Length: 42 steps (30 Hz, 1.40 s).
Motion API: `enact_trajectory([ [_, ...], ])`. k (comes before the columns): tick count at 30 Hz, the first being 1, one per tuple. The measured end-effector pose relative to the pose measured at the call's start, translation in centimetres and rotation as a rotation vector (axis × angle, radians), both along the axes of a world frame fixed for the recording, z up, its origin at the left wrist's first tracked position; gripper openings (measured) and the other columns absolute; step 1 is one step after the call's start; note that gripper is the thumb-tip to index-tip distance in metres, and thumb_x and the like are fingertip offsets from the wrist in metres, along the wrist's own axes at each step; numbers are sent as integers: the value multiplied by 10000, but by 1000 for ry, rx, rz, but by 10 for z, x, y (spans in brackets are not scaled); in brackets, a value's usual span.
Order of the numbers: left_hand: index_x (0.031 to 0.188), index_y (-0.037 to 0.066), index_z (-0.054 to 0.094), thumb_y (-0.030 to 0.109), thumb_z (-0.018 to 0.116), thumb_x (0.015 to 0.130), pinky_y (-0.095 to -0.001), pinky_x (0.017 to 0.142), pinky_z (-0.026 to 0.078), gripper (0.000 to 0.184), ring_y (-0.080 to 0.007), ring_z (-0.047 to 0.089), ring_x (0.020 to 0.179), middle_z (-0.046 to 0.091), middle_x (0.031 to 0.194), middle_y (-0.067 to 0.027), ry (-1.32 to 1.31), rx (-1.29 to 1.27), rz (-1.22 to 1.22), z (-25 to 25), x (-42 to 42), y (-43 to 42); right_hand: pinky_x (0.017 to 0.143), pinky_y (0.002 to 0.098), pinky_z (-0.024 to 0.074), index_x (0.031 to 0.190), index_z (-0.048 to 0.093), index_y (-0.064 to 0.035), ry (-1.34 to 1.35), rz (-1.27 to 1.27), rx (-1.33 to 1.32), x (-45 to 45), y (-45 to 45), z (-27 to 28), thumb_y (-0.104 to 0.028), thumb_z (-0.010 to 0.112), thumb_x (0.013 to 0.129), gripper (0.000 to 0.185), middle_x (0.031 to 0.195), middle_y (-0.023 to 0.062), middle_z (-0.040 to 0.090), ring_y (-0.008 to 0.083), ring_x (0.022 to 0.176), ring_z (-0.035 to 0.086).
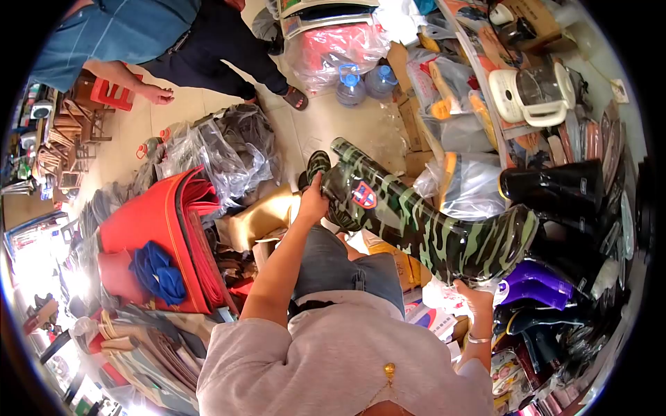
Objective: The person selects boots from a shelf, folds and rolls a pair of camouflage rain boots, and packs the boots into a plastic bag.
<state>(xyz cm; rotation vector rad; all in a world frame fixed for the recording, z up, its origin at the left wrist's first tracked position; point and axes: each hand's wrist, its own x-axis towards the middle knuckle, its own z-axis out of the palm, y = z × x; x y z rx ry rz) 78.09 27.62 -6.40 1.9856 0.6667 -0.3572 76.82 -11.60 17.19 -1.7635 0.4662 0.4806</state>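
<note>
Pair of glossy rubber boots in green, black and pale camouflage (423, 229), one with a shield-shaped red and blue badge: held aloft across the front of the body, laid against each other, with the larger foot directed toward the right. By the left hand (314, 200), the end of the pair near the ridged soles is gripped, fingers closed on the rubber. By the right hand (475, 301), wearing a silver bangle (479, 339), the larger foot is touched from below; the fingers are largely hidden, and how far they are bent cannot be told.

Right side: tall black glossy boots (555, 186) are stacked near the camouflage foot, with bright purple boots (535, 284) below them. A white appliance with a glass jug (534, 93) is placed farther up.

Left side: a stack of folded red mats (163, 225) is topped by a crumpled blue cloth (158, 272). A dark bundle in clear plastic (232, 149) is set just beyond.

Far end: two clear blue water jugs (352, 89) are stood side by side on the pale tiled floor (302, 128). A second person in a blue shirt (132, 31) and dark trousers is seen at upper left, beside a red plastic stool (111, 93).
</note>
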Motion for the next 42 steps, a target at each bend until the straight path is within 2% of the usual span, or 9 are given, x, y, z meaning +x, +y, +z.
enact_trajectory([
  [6, 1351, 76, 252, 76, 422, 824, -324, 439, 457, 554, -193, 555, 458, 577, 615, -126, 97, -338, 85, 43, -22, -75, 745, 295, 485, 1083, 476, -16, -130, 48, -239, -43, -57, 59, -74, 812, 471, 700, 898, 60, 615, 146, 772, 586],
  [9, 1375, 77, 185, 32, 400, 831, -289, 392, 431, 586, -140, 504, 428, 547, 598, -71, 82, -541, 80, 59, -37, -128, 691, 319, 488, 1034, 462, -23, -300, 458, -645, -56, -76, 102, -271, 834, 432, 750, 840, 116, 619, 254, 733, 620],
  [11, 1382, 68, 143, 6, 379, 831, -264, 382, 430, 602, -125, 492, 431, 537, 640, -64, 60, -689, 161, 69, -48, -158, 750, 289, 457, 1049, 478, 9, -236, 435, -691, -68, -77, 133, -237, 823, 445, 738, 890, 104, 615, 166, 797, 581],
  [12, 1382, 68, 143, 6, 379, 831, -264, 382, 430, 602, -125, 492, 431, 537, 640, -64, 72, -700, 128, 74, -49, -171, 677, 344, 486, 1042, 453, -20, -272, 450, -763, -78, -87, 140, -284, 822, 426, 765, 845, 151, 609, 319, 740, 610],
  [20, 1377, 44, 112, 22, 355, 837, -260, 398, 476, 593, -129, 515, 473, 512, 704, -79, 18, -974, 111, 94, -74, -239, 693, 330, 482, 1109, 423, -1, -130, 256, -957, -111, -91, 223, -185, 765, 465, 751, 871, 172, 618, 323, 751, 616],
  [26, 1367, 181, 160, 62, 345, 873, -295, 363, 430, 540, -152, 500, 428, 496, 585, -71, 234, -776, -229, 6, -119, -261, 592, 375, 472, 1119, 406, -8, 44, 487, -1193, -114, -55, 174, -361, 760, 482, 810, 755, 177, 603, 331, 640, 600],
  [29, 1364, 102, 62, 108, 381, 864, -343, 373, 434, 593, -240, 519, 402, 543, 585, -138, 255, -412, -475, 31, -142, -257, 576, 378, 467, 1110, 410, 16, 153, 480, -1258, -115, -46, 156, -378, 759, 486, 816, 708, 176, 600, 334, 617, 596],
  [37, 1355, 12, 65, 111, 448, 778, -469, 565, 435, 700, -420, 551, 596, 552, 651, -262, -39, -605, -574, 58, -132, -275, 559, 370, 472, 1134, 412, -1, 30, 286, -1356, -124, 29, 178, -378, 770, 486, 831, 700, 171, 605, 329, 602, 601],
  [42, 1358, 8, 16, 125, 441, 785, -474, 591, 448, 722, -419, 563, 627, 556, 762, -298, 174, -540, -545, 29, -127, -239, 555, 386, 478, 1094, 411, -6, 124, 318, -1293, -114, 55, 76, -424, 755, 509, 797, 683, 167, 600, 338, 595, 599],
])
